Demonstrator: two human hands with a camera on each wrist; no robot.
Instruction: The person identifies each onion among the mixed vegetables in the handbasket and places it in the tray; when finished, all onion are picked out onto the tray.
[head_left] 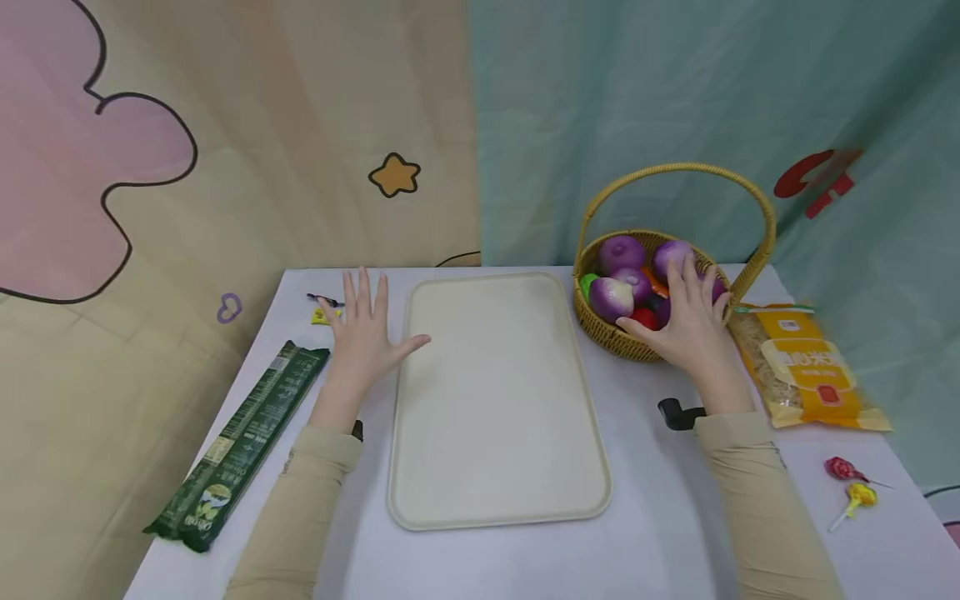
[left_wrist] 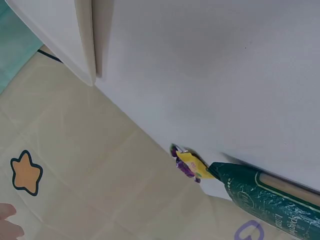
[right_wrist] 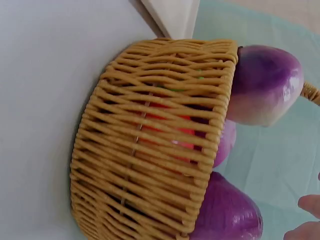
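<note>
My right hand (head_left: 693,329) is over the right front of a wicker basket (head_left: 618,340), fingers spread above its contents. Whether the fingertips touch a purple onion (head_left: 670,257) there cannot be told. Other purple onions (head_left: 621,252), a purple-and-white turnip-like vegetable (head_left: 609,298) and a red round thing (head_left: 645,317) fill the basket. In the right wrist view, the wicker side (right_wrist: 145,145) shows close up, with a purple onion (right_wrist: 227,212) above its rim. My left hand (head_left: 360,342) hovers fingers apart beside the left edge of a cream tray (head_left: 495,400), holding nothing.
A green spaghetti packet (head_left: 247,442) lies at the left, near small wrapped candies (left_wrist: 192,164). On the right are an orange-and-clear food bag (head_left: 813,367), a red lollipop (head_left: 842,468) and a yellow lollipop (head_left: 861,495). A curtain (head_left: 645,100) hangs behind the table.
</note>
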